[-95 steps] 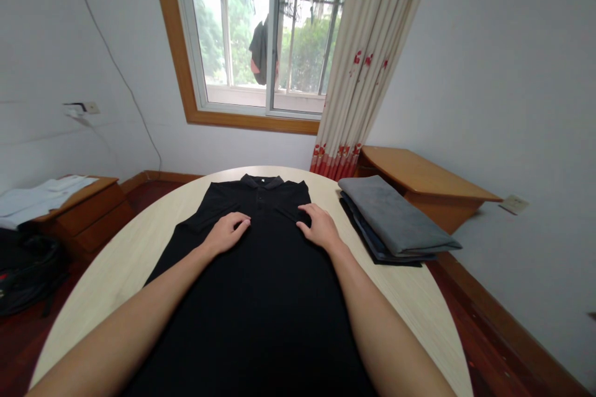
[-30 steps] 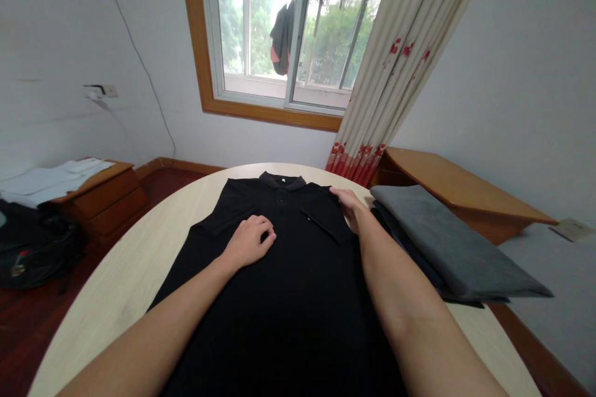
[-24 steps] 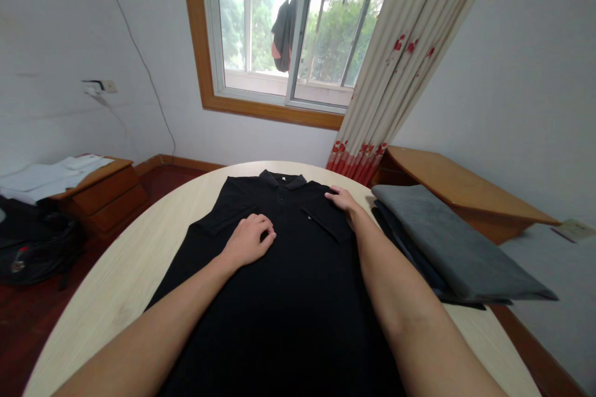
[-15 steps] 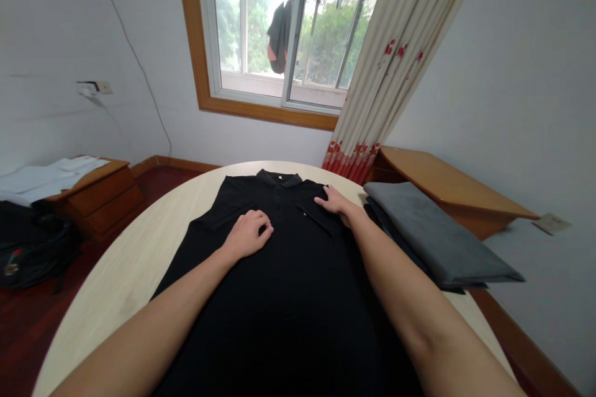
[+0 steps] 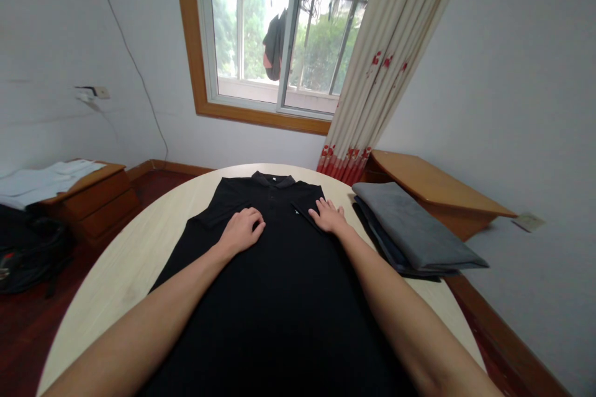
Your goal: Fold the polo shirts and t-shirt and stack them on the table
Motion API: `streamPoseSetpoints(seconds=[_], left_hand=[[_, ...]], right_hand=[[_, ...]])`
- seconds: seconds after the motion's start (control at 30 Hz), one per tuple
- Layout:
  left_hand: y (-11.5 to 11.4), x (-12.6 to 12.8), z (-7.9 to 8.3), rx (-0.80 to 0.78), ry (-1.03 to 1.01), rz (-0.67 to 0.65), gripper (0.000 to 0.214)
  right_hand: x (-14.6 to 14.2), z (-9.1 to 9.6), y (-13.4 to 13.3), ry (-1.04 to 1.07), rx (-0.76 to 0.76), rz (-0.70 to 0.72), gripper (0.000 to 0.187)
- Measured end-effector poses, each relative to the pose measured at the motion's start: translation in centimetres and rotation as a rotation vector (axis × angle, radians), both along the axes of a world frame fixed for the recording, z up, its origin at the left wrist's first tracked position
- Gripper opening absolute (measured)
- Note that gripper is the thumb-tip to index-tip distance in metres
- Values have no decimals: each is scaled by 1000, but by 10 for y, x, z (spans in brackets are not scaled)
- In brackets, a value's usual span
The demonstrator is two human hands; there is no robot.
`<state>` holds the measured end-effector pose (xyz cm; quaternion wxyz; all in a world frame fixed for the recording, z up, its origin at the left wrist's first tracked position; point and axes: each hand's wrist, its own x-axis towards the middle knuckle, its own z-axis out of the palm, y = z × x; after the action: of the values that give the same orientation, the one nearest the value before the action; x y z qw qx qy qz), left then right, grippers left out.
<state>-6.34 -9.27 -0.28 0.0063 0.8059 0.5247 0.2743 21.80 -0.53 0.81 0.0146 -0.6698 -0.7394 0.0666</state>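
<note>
A black polo shirt (image 5: 279, 285) lies spread on a round pale wooden table (image 5: 125, 260), its collar (image 5: 273, 179) at the far edge. Both short sleeves are turned in over the chest. My left hand (image 5: 241, 229) rests on the shirt beside the left sleeve, fingers loosely bent and a gap showing between thumb and forefinger. On the other side, my right hand (image 5: 328, 216) lies flat on the right sleeve near the shoulder, fingers spread. Neither hand has cloth visibly gripped.
Folded grey and dark clothes (image 5: 414, 223) are stacked at the table's right side. Behind them stands a wooden desk (image 5: 437, 180). A drawer cabinet (image 5: 100, 201) with papers and a black backpack (image 5: 30, 251) are at left. A curtain (image 5: 367, 74) hangs by the window.
My right hand has slid down a little from the shoulder onto the turned-in sleeve, its fingers more spread. My left hand stays at about the same spot on the shirt.
</note>
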Motion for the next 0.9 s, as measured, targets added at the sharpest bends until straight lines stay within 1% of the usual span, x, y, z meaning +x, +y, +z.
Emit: streamPoseSetpoints(seconds=[0.1, 0.17, 0.23, 0.33, 0.4, 0.5, 0.67, 0.8, 0.9], left_hand=[[-7, 5, 5, 120, 125, 149, 29], [-4, -1, 7, 130, 210, 228, 42], [6, -14, 9, 41, 266, 307, 55], [28, -41, 8, -187, 314, 391, 68], [41, -53, 4, -306, 337, 391, 73], [52, -53, -2, -378, 338, 391, 76], [67, -35, -3, -386, 329, 374, 78], [81, -32, -3, -389, 314, 357, 79], [84, -30, 0, -365, 327, 363, 77]], right_hand=[[-22, 2, -9, -15, 4, 6, 74], [-31, -1, -16, 11, -21, 14, 78], [-34, -5, -20, 29, -21, 16, 80], [-30, -10, -21, 42, 5, 17, 83], [-26, -12, -18, 45, 7, 13, 86], [-22, -12, -12, 40, -3, 2, 88], [-11, -13, 0, 33, -15, -26, 89], [0, -12, 9, 24, -15, -42, 88], [0, -6, 9, -19, 25, -48, 86]])
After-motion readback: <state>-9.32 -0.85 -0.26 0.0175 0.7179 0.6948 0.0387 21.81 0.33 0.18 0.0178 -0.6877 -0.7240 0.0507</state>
